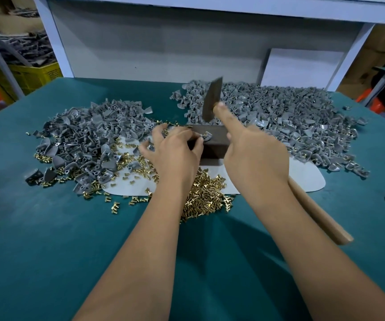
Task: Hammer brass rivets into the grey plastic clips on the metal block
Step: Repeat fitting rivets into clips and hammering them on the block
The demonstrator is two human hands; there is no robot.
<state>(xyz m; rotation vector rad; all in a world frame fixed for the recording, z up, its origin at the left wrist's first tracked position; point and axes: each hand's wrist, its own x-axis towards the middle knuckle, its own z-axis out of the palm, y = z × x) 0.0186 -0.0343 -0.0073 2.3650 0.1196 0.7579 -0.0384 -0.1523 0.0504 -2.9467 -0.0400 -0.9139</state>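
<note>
Right now the left hand (175, 147) has its fingertips pinched on a grey clip (205, 136) that sits on top of the dark metal block (212, 141) in the middle of the green table (47, 239). The other fingers of that hand are spread out over the loose parts. The right hand (254, 158) is wrapped around the wooden handle of the hammer (212, 99), with one finger stretched out straight along it, and the hammer head is lifted up above the block, a bit blurry. I cannot tell if a rivet is in the clip; it is too small to see. A heap of brass rivets (206, 195) lies near the person, just in front of the block, and some are scattered to the left. A pile of grey clips (87, 135) lies on the left and a much bigger pile (291, 119) lies on the right. The main danger looks like this: the pinching fingertips are very close to where the hammer should land, so a crooked hit could hurt them. A hit that lands off the middle could also bend the rivet or make the clip jump off the block into the piles.
</note>
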